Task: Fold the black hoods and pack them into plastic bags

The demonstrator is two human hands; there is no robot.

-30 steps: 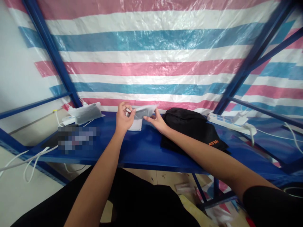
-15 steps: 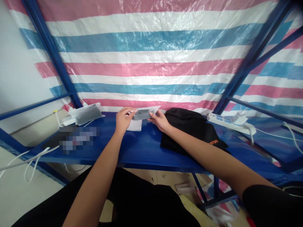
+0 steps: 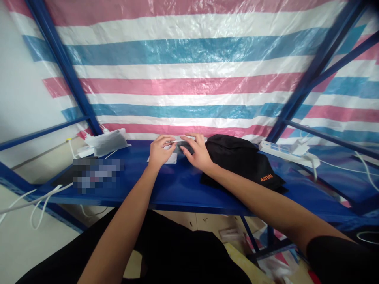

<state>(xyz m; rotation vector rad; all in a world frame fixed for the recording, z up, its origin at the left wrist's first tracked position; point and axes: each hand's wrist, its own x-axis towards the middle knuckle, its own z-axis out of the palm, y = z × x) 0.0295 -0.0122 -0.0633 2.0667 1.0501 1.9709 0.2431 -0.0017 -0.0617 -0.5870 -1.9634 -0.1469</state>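
Note:
Between both hands, above the back part of the blue shelf, is a small flat packet, grey and see-through with a white edge. Thumb and fingers of my left hand pinch its left end. My right hand holds the other end, thumb in front and fingers over the top edge, covering much of it. Just below the packet a flat white piece, like folded paper or a pouch, lies on the shelf. Black folded cloth with orange lettering lies beside my right wrist.
A white power strip with plugs lies at the right. On the left are a grey-white pouch leaning on plugged-in chargers, a dark flat item and white cables. Blue posts and a striped plastic sheet bound the shelf.
My hands have come closer together over the packet. My right hand has turned over its top edge, and the packet has dropped slightly and is more covered.

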